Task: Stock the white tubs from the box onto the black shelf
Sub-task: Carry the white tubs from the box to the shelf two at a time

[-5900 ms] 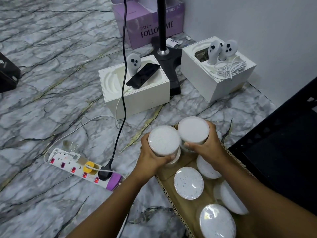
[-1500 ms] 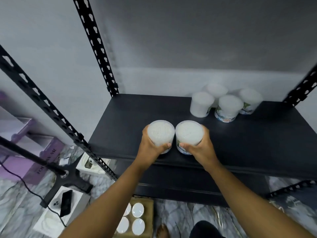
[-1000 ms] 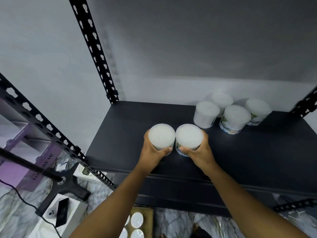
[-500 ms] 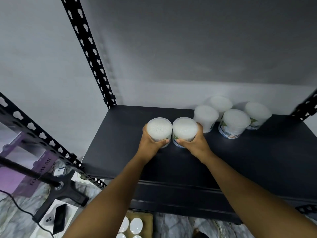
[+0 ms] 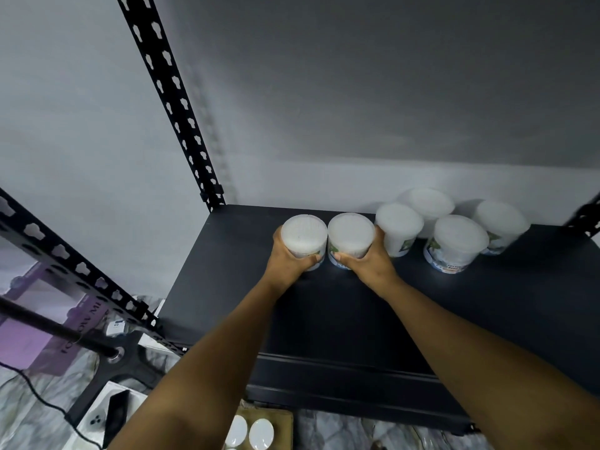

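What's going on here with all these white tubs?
A person is stocking a black shelf. The left hand grips one white tub and the right hand grips another, side by side at the shelf, next to four tubs already standing there. More lie in the box on the floor below.

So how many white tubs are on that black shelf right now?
6: one in the left hand, one in the right hand, and four standing to their right. More may hide behind.
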Demonstrator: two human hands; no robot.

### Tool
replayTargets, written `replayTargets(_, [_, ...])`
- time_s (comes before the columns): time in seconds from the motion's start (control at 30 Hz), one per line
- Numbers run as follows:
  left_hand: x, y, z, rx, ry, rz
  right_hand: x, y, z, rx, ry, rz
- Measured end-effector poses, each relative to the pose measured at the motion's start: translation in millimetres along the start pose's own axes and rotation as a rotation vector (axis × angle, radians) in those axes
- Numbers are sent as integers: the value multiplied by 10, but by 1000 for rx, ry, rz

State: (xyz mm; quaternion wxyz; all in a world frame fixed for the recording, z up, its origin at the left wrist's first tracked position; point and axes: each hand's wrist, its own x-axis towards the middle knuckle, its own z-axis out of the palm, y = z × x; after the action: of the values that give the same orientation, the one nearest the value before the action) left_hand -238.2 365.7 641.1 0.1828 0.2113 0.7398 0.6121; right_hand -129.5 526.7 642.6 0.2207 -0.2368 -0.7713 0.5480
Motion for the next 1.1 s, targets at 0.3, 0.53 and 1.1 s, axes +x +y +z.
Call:
replayTargets(0.3, [194, 5, -46, 10, 32, 12, 234, 19, 141, -8, 63, 45])
replayTargets(0.53, [345, -22, -51, -8, 48, 34, 386, 84, 234, 2, 129, 45])
replayTargets(1.1, [599, -66, -122, 6, 22, 22, 596, 44, 303, -33, 167, 30])
